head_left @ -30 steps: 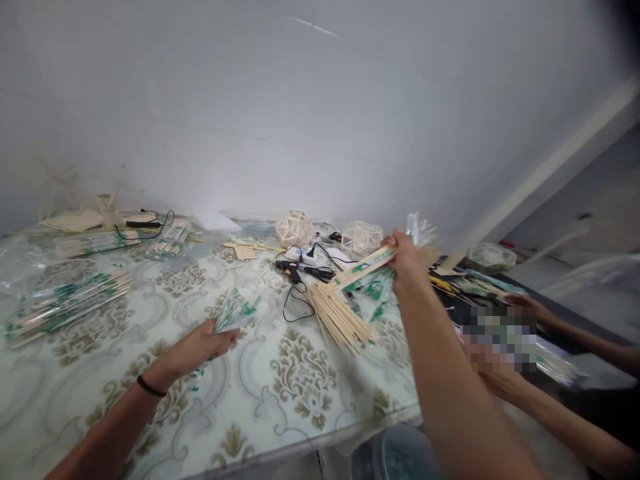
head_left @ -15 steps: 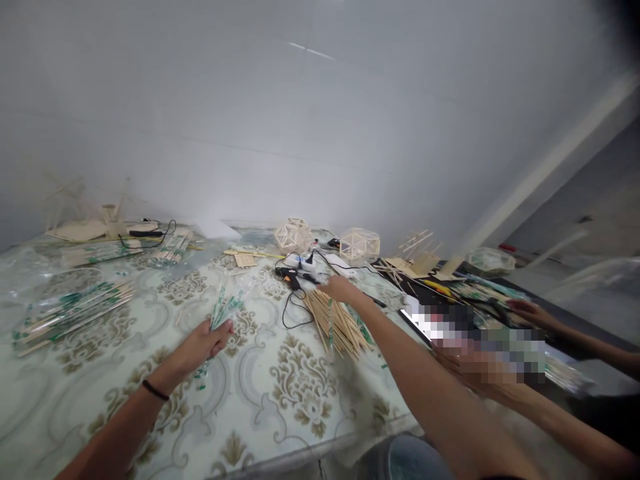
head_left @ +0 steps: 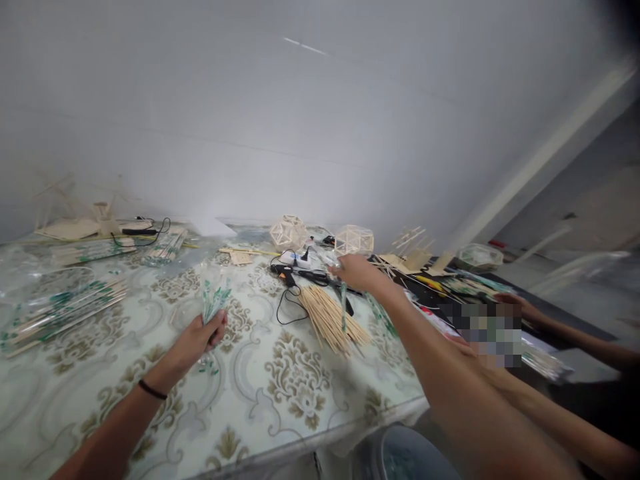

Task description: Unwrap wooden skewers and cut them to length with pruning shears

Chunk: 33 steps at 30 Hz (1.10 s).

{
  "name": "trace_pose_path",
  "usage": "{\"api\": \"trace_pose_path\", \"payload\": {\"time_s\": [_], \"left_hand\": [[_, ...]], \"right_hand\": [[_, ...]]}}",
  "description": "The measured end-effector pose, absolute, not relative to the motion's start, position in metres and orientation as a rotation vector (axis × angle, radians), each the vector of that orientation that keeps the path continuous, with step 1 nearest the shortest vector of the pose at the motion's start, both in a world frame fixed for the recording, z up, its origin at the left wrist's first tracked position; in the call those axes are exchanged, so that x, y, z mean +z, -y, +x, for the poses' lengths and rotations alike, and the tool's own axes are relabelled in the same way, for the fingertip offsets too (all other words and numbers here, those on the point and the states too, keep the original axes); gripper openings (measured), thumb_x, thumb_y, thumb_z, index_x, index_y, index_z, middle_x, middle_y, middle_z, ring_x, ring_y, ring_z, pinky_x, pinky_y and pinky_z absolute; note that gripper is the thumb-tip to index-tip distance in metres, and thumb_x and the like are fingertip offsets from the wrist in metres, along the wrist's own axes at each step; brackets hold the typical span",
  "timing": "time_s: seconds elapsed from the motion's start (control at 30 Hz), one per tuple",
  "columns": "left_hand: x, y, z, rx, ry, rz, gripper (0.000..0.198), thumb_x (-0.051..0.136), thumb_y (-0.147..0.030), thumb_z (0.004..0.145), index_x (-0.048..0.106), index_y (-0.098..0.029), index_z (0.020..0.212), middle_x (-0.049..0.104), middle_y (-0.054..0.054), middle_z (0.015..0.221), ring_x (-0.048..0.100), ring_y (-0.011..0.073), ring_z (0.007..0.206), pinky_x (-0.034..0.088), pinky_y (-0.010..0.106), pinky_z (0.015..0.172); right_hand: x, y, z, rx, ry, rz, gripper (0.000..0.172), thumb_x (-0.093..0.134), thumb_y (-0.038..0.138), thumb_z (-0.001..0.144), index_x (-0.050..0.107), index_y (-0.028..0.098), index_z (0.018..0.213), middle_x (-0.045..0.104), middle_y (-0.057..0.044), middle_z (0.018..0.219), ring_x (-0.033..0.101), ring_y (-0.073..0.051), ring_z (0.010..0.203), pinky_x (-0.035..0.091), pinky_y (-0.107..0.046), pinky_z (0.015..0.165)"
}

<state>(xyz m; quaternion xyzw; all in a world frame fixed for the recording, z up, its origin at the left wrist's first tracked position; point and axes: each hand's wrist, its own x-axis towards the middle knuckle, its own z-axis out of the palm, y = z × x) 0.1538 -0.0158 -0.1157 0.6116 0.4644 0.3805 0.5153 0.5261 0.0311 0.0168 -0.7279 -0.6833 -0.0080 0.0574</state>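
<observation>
Left hand (head_left: 203, 335) full of wrappers (head_left: 215, 297), right hand (head_left: 356, 272) reaching past the sticks (head_left: 333, 320).
From the near edge of the tabletop (head_left: 245, 437), above a bin (head_left: 410, 457), the left forearm (head_left: 130, 410) slants inward, its grip curled closed round the wrappers, which fan upward. Patterned cloth shows between that hand and the sticks, which lie loose, right of centre, in from the near edge. The right forearm (head_left: 435, 353) crosses the right edge, hand palm-down, fingers pointing left; a green-marked strip (head_left: 343, 310) hangs beneath, though whether this grip pinches it cannot be told. Beyond are a glue gun (head_left: 286, 275) and, toward the far edge, two lattice balls (head_left: 289, 233).
</observation>
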Motion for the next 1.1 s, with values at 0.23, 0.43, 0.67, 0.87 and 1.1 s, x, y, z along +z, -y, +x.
{"api": "trace_pose_path", "payload": {"time_s": [0.23, 0.43, 0.67, 0.87, 1.1], "left_hand": [[-0.112, 0.018, 0.155, 1.107, -0.971, 1.382, 0.056, 0.061, -0.074, 0.084, 0.052, -0.021, 0.068, 0.052, -0.002, 0.061, 0.048, 0.0136, 0.057, 0.044, 0.026, 0.056], [-0.119, 0.021, 0.155, 1.170, -0.957, 1.304, 0.054, 0.066, -0.074, 0.080, 0.052, -0.023, 0.077, 0.026, -0.012, 0.055, 0.021, 0.0072, 0.042, 0.024, 0.021, 0.040], [-0.116, 0.016, 0.150, 1.131, -1.072, 1.675, 0.039, 0.084, -0.047, 0.070, 0.073, -0.019, 0.094, 0.072, 0.005, 0.084, 0.066, 0.0261, 0.082, 0.054, 0.036, 0.080], [-0.114, 0.018, 0.151, 1.078, -1.093, 1.699, 0.031, 0.085, -0.035, 0.069, 0.078, -0.022, 0.096, 0.081, 0.006, 0.100, 0.071, 0.0341, 0.104, 0.055, 0.041, 0.099], [-0.107, 0.026, 0.149, 0.842, -1.090, 1.724, 0.032, 0.062, -0.049, 0.088, 0.078, -0.023, 0.082, 0.079, 0.007, 0.093, 0.071, 0.0297, 0.096, 0.053, 0.039, 0.094]], "right_hand": [[0.030, 0.005, 0.476, 0.606, 2.193, -1.522, 0.042, 0.053, 0.051, 0.099, 0.073, 0.018, 0.083, 0.075, -0.006, 0.083, 0.066, -0.020, 0.078, 0.048, -0.030, 0.076], [-0.033, -0.006, 0.382, 1.284, 1.480, -0.918, 0.048, 0.074, 0.064, 0.079, 0.062, 0.018, 0.074, 0.059, 0.003, 0.062, 0.051, -0.010, 0.052, 0.040, -0.025, 0.055], [-0.083, -0.013, 0.286, 1.367, 1.070, -0.855, 0.049, 0.061, 0.068, 0.081, 0.041, 0.024, 0.071, 0.031, 0.011, 0.052, 0.028, -0.007, 0.044, 0.026, -0.022, 0.044], [-0.088, -0.004, 0.271, 1.455, 1.060, -0.810, 0.050, 0.064, 0.064, 0.082, 0.040, 0.023, 0.067, 0.035, 0.009, 0.056, 0.034, -0.008, 0.048, 0.033, -0.022, 0.047], [-0.065, 0.014, 0.354, 1.219, 1.721, -0.880, 0.072, 0.085, 0.050, 0.074, 0.056, 0.025, 0.135, 0.065, -0.006, 0.122, 0.062, -0.021, 0.110, 0.052, -0.035, 0.094]]}}
